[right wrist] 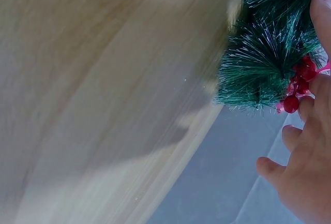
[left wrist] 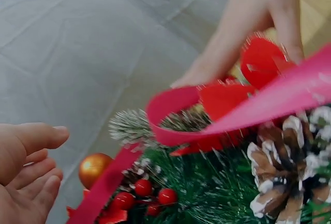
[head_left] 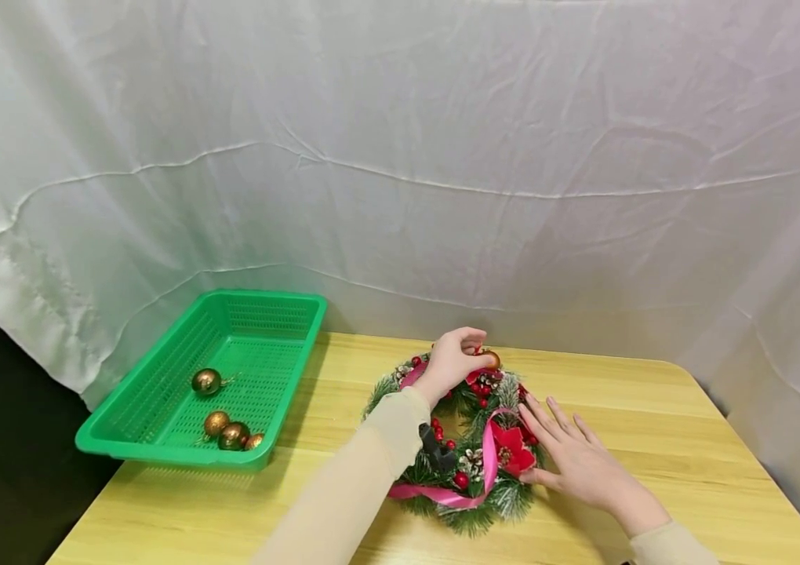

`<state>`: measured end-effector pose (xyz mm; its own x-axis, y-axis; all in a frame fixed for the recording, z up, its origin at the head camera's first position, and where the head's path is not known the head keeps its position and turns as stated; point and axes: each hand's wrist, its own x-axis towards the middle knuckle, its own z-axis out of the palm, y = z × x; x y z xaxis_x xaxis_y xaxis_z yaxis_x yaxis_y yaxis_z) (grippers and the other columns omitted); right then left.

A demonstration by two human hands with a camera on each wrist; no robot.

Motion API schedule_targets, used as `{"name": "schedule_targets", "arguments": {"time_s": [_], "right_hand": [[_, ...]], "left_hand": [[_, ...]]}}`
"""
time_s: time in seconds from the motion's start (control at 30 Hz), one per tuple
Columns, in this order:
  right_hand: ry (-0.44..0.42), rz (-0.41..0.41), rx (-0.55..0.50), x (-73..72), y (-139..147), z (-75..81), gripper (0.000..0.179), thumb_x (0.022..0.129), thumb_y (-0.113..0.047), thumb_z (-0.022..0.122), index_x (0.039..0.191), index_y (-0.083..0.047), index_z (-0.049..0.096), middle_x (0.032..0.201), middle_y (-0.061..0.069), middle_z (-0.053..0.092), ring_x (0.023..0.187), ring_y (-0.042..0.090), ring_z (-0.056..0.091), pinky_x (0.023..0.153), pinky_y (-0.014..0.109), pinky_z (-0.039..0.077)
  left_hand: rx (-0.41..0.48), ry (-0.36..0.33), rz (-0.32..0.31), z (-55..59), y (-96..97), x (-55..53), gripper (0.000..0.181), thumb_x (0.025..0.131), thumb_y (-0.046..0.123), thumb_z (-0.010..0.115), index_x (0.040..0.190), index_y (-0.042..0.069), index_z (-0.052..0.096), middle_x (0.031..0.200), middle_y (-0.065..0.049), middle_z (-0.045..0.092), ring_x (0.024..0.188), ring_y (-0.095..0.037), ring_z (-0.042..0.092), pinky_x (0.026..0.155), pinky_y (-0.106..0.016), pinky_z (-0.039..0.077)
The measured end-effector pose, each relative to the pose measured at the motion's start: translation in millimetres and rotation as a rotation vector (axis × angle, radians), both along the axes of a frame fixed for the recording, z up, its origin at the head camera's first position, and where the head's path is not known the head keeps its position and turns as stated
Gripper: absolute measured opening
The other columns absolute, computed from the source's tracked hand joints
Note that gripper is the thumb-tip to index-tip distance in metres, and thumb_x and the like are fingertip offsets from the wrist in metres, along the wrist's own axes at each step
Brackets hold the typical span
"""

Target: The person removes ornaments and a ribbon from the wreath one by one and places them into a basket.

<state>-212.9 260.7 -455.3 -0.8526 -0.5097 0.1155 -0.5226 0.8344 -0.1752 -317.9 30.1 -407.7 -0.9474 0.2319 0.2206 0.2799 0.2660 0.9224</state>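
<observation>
A green wreath (head_left: 470, 514) lies on the table, dressed with pink ribbon (head_left: 489, 455), red flowers (head_left: 511, 450), red berries (left wrist: 167, 196) and snowy pinecones (left wrist: 282, 167). Over its far side is my left hand (head_left: 451, 362). An orange-gold ball ornament (left wrist: 95, 170) sits at the wreath's edge just beyond those fingertips; the left wrist view shows a gap between fingers and ball, with thumb and fingers apart. My right hand (head_left: 580, 463) rests against the wreath's right side, fingers spread, the thumb beside a red flower. In the right wrist view, its fingers lie near berries and green needles (right wrist: 258, 63).
A green plastic basket (head_left: 294, 377) stands to the left on the wooden table (head_left: 654, 439). Inside it are several bronze and gold ball ornaments (head_left: 206, 382). A pale cloth curtain (head_left: 442, 157) hangs behind the table's back edge.
</observation>
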Motion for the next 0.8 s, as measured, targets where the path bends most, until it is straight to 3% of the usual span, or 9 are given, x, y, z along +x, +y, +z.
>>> {"name": "schedule_targets", "arguments": {"time_s": [0.17, 0.43, 0.8], "right_hand": [[0.013, 0.001, 0.007, 0.0, -0.4, -0.3, 0.098, 0.079, -0.07, 0.053, 0.154, -0.019, 0.016, 0.16, 0.001, 0.006, 0.144, 0.034, 0.003, 0.111, 0.061, 0.006], [0.007, -0.003, 0.013, -0.3, 0.2, 0.0, 0.098, 0.08, -0.07, 0.053, 0.154, -0.019, 0.017, 0.16, 0.002, 0.007, 0.144, 0.032, 0.002, 0.112, 0.059, 0.005], [0.005, -0.012, 0.001, -0.5, -0.4, -1.4, 0.098, 0.079, -0.07, 0.053, 0.155, -0.022, 0.014, 0.16, 0.001, 0.005, 0.144, 0.032, 0.001, 0.113, 0.055, 0.0]], "left_hand": [[-0.095, 0.051, 0.053, -6.0, 9.8, -4.1, 0.041, 0.084, 0.014, 0.075, 0.123, 0.01, 0.064, 0.117, -0.004, 0.064, 0.106, -0.022, 0.059, 0.085, -0.031, 0.052], [-0.24, 0.089, 0.056, -12.5, 17.5, -4.2, 0.04, 0.084, 0.014, 0.075, 0.122, 0.006, 0.064, 0.118, -0.008, 0.063, 0.105, -0.021, 0.059, 0.082, -0.025, 0.051], [-0.271, 0.086, 0.097, -16.5, 20.7, -5.2, 0.033, 0.082, 0.015, 0.077, 0.113, 0.007, 0.068, 0.109, -0.006, 0.064, 0.098, -0.02, 0.059, 0.079, -0.026, 0.051]]}}
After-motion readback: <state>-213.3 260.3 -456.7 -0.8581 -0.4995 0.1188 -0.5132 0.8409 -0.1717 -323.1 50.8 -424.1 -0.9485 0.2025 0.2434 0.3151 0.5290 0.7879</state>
